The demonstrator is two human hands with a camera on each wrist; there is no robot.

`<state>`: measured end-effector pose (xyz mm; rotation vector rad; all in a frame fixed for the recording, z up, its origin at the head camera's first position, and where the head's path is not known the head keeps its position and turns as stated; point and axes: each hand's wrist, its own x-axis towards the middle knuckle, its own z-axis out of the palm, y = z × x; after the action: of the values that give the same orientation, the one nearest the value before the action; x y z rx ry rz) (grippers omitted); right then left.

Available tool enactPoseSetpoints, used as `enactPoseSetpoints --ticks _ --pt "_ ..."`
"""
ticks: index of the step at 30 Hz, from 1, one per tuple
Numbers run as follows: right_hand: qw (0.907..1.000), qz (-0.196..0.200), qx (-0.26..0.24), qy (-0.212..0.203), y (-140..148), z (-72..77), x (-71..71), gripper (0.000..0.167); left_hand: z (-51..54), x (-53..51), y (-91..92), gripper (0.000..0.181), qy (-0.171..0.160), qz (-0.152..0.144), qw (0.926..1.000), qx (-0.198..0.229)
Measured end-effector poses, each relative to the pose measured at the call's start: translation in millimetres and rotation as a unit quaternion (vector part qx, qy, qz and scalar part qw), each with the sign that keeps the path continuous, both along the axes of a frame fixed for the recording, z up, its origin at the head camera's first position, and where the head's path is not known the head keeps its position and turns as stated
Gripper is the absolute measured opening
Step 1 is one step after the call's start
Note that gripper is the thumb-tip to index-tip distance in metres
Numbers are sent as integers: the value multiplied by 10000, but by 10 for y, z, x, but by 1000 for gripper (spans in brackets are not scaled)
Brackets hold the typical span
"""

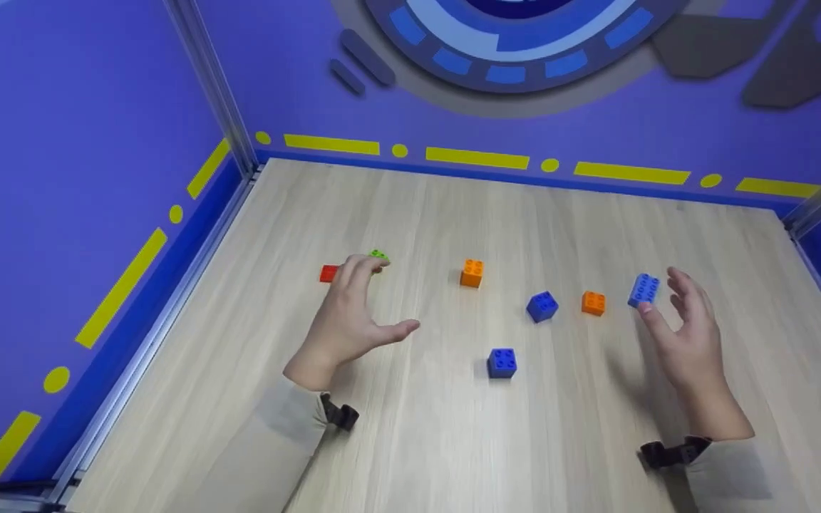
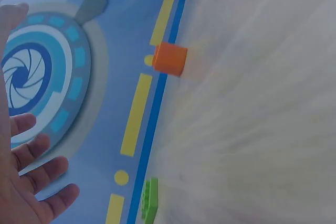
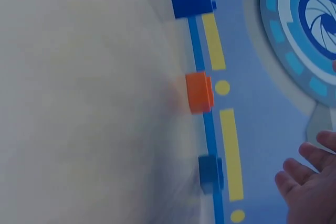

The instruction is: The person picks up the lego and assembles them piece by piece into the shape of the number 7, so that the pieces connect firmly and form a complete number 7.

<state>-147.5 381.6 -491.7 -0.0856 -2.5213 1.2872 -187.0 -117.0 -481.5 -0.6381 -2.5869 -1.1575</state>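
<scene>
My left hand (image 1: 350, 313) hovers over the left part of the table, its fingers bent gently and its thumb spread, holding nothing. Beyond its fingers lie a red toy building brick (image 1: 328, 273) and a green brick (image 1: 379, 254), both partly hidden by the hand. On the right, my right hand (image 1: 692, 342) is held with thumb and fingers apart beside a light blue brick (image 1: 644, 288). Its thumb tip overlaps that brick's near edge in the head view, while the right wrist view has the hand (image 3: 315, 182) apart from the brick (image 3: 209, 173).
Between the hands stand a taller orange brick (image 1: 472, 273), a smaller orange brick (image 1: 594, 303) and two dark blue bricks, one farther back (image 1: 542, 307) and one nearer (image 1: 502, 363). Blue printed panels (image 1: 453, 128) border the wooden table (image 1: 410, 442) at the back and sides.
</scene>
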Motion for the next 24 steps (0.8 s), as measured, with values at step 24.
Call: enactPoseSetpoints --ticks 24 --pt "9573 -233 -2819 -603 -1061 -248 -329 58 -214 184 1191 72 -1503 -1831 9601 1488"
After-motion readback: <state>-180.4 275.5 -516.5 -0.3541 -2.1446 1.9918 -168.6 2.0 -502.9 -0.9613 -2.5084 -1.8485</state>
